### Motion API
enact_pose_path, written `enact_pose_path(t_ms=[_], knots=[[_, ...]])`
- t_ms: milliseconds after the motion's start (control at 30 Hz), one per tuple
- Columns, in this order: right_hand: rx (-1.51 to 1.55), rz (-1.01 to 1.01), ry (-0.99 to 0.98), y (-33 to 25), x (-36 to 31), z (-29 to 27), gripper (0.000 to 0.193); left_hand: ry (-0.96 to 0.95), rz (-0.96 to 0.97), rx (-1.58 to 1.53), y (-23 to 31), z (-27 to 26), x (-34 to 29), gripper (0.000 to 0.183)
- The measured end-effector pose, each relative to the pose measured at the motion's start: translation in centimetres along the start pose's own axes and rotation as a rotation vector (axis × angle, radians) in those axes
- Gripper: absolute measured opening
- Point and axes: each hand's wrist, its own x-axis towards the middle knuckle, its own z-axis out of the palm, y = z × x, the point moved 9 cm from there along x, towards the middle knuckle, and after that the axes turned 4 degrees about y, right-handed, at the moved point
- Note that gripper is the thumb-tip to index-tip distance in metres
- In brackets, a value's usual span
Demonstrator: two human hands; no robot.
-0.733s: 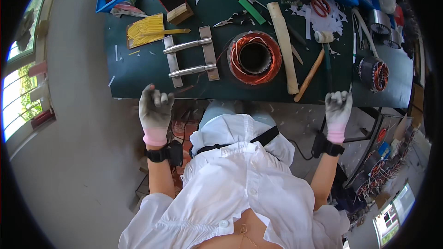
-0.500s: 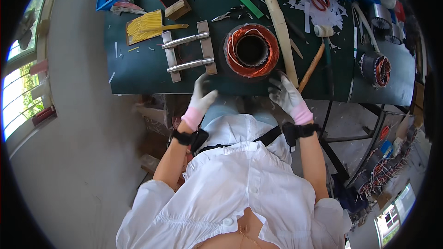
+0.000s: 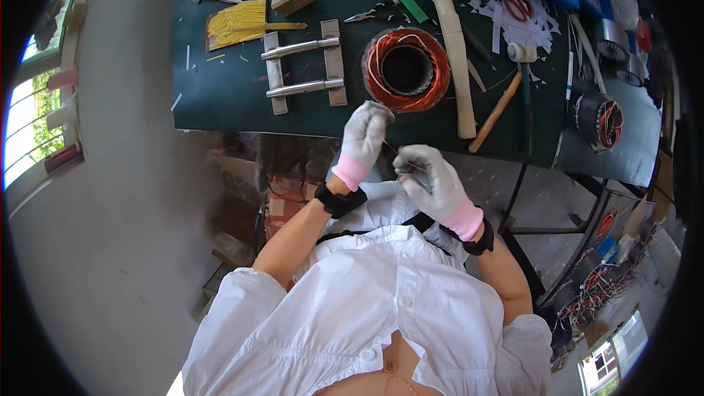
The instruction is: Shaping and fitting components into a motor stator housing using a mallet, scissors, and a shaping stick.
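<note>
A motor stator wound with orange copper coils (image 3: 407,101) stands on the dark green bench, its round bore facing up. Just in front of its near edge, my left hand (image 3: 365,132) in a white glove has its fingers closed. A thin dark-red wire (image 3: 391,148) runs from that hand down to my right hand (image 3: 436,182), which is gloved too and pinches it over my lap, off the bench edge. The left fingertips partly hide the hold on the wire. Left of the stator lies a metal frame with two polished bars (image 3: 303,89).
Yellow strips (image 3: 235,26), a wooden block (image 3: 292,0) and pliers (image 3: 374,12) lie farther back. Right of the stator are a pale wooden bat (image 3: 455,66), a mallet (image 3: 522,53), a wooden stick (image 3: 495,112) and red scissors (image 3: 519,4). A smaller stator (image 3: 600,122) sits far right.
Both hands were apart with loose fingers near the bench edge. They have come together in front of the stator, now with a wire between them; the right hand moved nearer my body.
</note>
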Motion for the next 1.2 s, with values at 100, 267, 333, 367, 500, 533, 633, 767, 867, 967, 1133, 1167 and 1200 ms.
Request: enact_pose_path(t_ms=[100,267,333,367,500,533,633,767,867,967,1133,1167,1200], knots=[[-0.037,0.265,0.248,4.4,-0.7,-3.9,0.038,0.280,-0.415,-0.200,-3.0,-3.0,0.6,0.017],[-0.295,0.271,0.425,11.9,2.8,-9.4,0.048,0.343,-0.118,0.049,-4.8,-2.7,5.9,0.063],[0.062,0.250,0.303,11.6,7.8,-9.4,0.048,0.219,-0.252,-0.321,-4.5,-0.3,9.0,0.068],[0.223,0.220,0.252,12.0,10.4,-9.0,0.052,0.166,-0.234,-0.363,-4.3,0.2,10.3,0.063],[-0.001,0.246,-0.134,8.8,17.9,-6.4,0.045,0.008,-0.283,-0.515,-3.8,1.9,13.1,0.039],[-0.003,0.250,-0.133,9.2,18.3,-6.7,0.045,-0.026,-0.285,-0.538,-3.6,2.1,13.3,0.032],[0.407,0.314,-0.104,10.7,17.4,-8.0,0.036,0.047,-0.337,-0.812,-3.0,0.7,12.1,0.025],[0.520,0.221,0.319,9.5,11.1,-11.3,0.030,0.101,-0.373,-0.789,-2.4,-2.8,7.5,0.023],[-0.246,0.305,0.296,6.6,6.5,-13.4,0.035,-0.040,-0.310,-0.061,-1.6,-4.8,4.3,0.023],[-0.451,0.255,0.168,3.2,6.0,-11.7,0.030,-0.106,-0.581,-0.394,-1.5,-3.9,1.8,0.023],[-0.614,-0.159,-0.228,0.6,11.4,-1.5,0.015,-0.032,-0.447,-0.201,-0.6,-4.3,2.5,0.022],[-0.763,0.046,-0.266,3.7,12.6,0.0,0.015,0.017,-0.438,-0.165,-0.4,-4.5,2.6,0.021],[-1.105,0.247,-0.466,7.2,13.7,1.6,0.016,0.008,-0.420,-0.169,0.6,-4.4,2.8,0.019]])
